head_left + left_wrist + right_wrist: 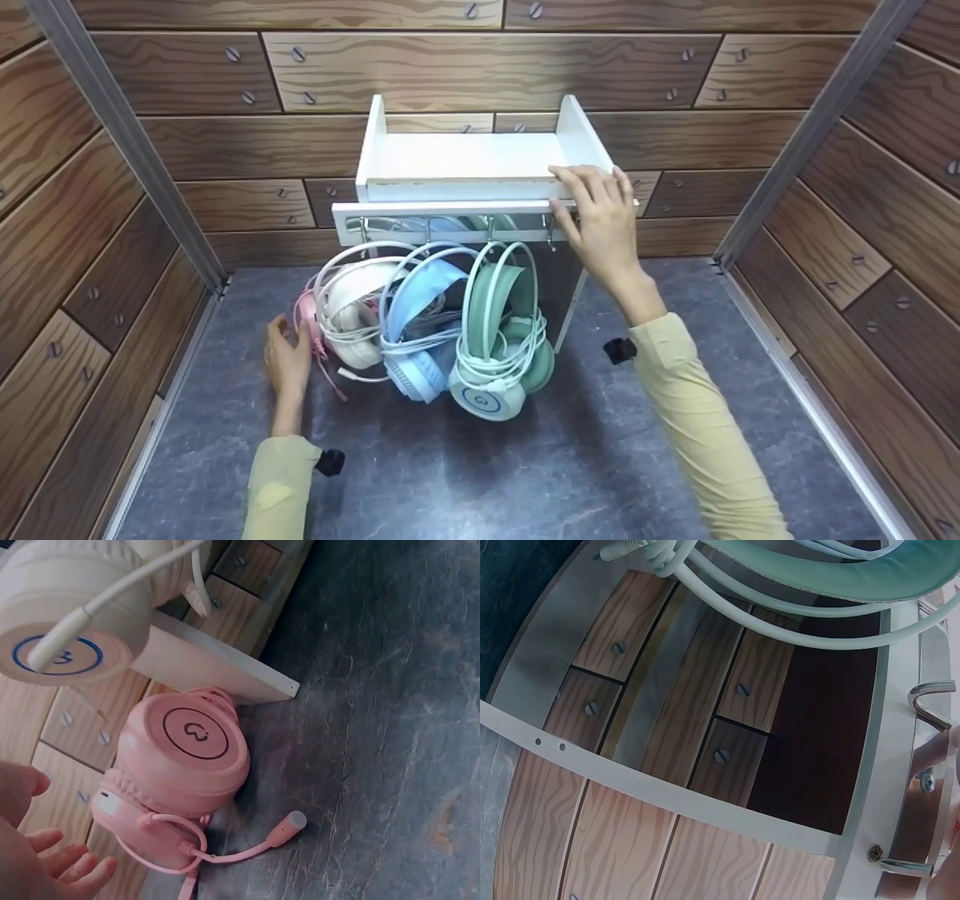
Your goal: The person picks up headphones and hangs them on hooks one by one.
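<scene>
My left hand (286, 360) is beside a pink headset (307, 311), at the far left of a row of hanging headsets. In the left wrist view, its fingers (64, 866) are spread and relaxed, apart from the pink ear cup. My right hand (600, 225) rests on the right end of a white rack (465, 191), fingers over the shelf's front edge and thumb at the hook rail (450, 208). A white headset (352, 300), a blue headset (412, 367) and a green headset (491, 397) hang from the rail, cables coiled around them.
Metal hooks (550, 232) line the rail; the rightmost ones are bare. The rack stands on a dark grey marbled surface (465, 487). Wood-patterned walls (480, 71) with metal edge strips enclose it on the back, left and right.
</scene>
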A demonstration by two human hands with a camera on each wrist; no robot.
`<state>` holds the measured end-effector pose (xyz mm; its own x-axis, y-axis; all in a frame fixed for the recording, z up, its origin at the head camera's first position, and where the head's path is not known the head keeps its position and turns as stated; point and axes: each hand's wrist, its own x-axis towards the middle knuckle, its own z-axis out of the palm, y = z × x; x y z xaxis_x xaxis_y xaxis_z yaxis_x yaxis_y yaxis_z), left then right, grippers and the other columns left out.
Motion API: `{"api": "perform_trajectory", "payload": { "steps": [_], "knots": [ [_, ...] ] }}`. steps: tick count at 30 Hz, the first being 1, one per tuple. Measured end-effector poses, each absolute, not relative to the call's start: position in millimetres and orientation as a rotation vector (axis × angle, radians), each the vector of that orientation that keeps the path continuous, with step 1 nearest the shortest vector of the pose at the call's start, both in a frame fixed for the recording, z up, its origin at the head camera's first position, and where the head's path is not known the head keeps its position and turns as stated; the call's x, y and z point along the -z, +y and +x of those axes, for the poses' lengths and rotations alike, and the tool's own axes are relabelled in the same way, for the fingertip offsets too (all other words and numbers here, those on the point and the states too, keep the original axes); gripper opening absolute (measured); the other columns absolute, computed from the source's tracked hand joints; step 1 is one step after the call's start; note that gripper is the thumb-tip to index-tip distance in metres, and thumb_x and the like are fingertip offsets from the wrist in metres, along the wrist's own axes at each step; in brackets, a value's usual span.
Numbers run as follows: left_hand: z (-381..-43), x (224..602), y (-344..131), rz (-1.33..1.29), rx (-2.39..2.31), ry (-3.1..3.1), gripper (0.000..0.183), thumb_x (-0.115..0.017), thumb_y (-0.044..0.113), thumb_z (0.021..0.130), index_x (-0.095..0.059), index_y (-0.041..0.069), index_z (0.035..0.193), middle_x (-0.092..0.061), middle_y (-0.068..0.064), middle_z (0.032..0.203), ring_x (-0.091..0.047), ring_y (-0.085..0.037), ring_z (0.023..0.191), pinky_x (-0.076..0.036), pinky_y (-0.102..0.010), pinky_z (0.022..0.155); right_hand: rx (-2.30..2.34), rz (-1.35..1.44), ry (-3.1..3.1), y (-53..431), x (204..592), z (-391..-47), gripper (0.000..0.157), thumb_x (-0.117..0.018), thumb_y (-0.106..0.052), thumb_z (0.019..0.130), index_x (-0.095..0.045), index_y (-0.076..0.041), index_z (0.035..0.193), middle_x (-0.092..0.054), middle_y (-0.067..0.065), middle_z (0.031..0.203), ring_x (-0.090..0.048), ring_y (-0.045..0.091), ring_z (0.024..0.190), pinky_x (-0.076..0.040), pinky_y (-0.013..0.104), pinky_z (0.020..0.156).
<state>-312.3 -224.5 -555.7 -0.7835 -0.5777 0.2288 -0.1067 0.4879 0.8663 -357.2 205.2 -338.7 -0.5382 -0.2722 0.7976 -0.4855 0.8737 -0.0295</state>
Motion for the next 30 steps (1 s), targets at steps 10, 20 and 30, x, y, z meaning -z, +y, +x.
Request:
{"api": "perform_trajectory", "payload": {
  "steps": [10, 20, 30],
  "knots": [
    [-332, 570, -229, 0.571, 1.198, -2.470, 0.061, -0.050, 0.032, 0.090, -0.033, -0.002, 0.138, -0.042, -0.027, 0.134, -0.041, -0.044, 0.120, -0.033, -0.052, 0.099, -0.297, 0.544, -2.159, 205, 339, -356, 0.040, -0.044, -0.041, 0.094, -0.048, -0.026, 0.131, -0.053, -0.002, 0.122, -0.043, 0.020, 0.118, -0.014, 0.044, 0.110],
    [-339, 580, -229, 0.574, 1.170, -2.507, 0.054, -0.054, 0.031, 0.090, -0.044, 0.000, 0.132, -0.054, -0.026, 0.121, -0.050, -0.044, 0.111, -0.038, -0.052, 0.091, -0.297, 0.533, -2.162, 205, 338, -356, 0.040, -0.044, -0.041, 0.094, -0.048, -0.027, 0.132, -0.053, -0.002, 0.122, -0.043, 0.019, 0.118, -0.014, 0.043, 0.110],
    [-336, 574, -227, 0.592, 1.108, -2.523, 0.046, -0.056, 0.032, 0.089, -0.053, 0.004, 0.126, -0.062, -0.023, 0.108, -0.056, -0.043, 0.101, -0.041, -0.054, 0.084, -0.305, 0.526, -2.173, 205, 338, -356, 0.041, -0.043, -0.043, 0.094, -0.048, -0.028, 0.132, -0.053, -0.001, 0.122, -0.042, 0.019, 0.119, -0.012, 0.041, 0.111]
  ]
}}
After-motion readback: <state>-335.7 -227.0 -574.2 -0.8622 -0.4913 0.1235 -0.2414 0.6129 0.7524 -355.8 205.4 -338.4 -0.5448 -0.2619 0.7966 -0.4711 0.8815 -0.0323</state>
